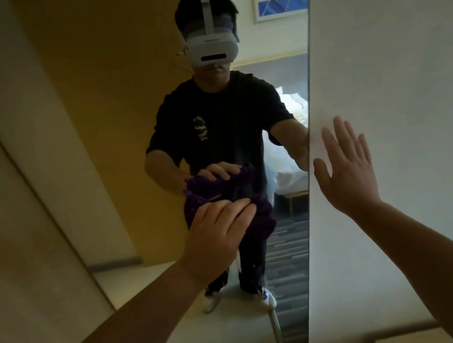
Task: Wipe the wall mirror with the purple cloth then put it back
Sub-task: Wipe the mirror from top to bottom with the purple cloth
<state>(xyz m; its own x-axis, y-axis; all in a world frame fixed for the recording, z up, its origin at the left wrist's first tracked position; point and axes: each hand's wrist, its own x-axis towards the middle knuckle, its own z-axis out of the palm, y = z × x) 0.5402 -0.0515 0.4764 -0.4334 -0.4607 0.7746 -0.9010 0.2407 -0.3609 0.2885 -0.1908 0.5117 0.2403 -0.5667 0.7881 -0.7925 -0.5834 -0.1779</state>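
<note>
The tall wall mirror (125, 104) fills the middle of the head view and reflects a person in a black shirt with a white headset. My left hand (217, 235) presses the purple cloth (262, 216) flat against the glass at about waist height of the reflection. The cloth is bunched, and part of it is hidden under my fingers. Its reflection shows just above it. My right hand (346, 170) lies open and flat on the white wall (413, 82), just right of the mirror's right edge.
A pale door or panel (2, 206) runs along the mirror's left side. In the reflection I see a bed with white bedding (287, 167), patterned carpet and a framed blue picture (280, 5). A wooden surface corner (409, 341) shows at the bottom right.
</note>
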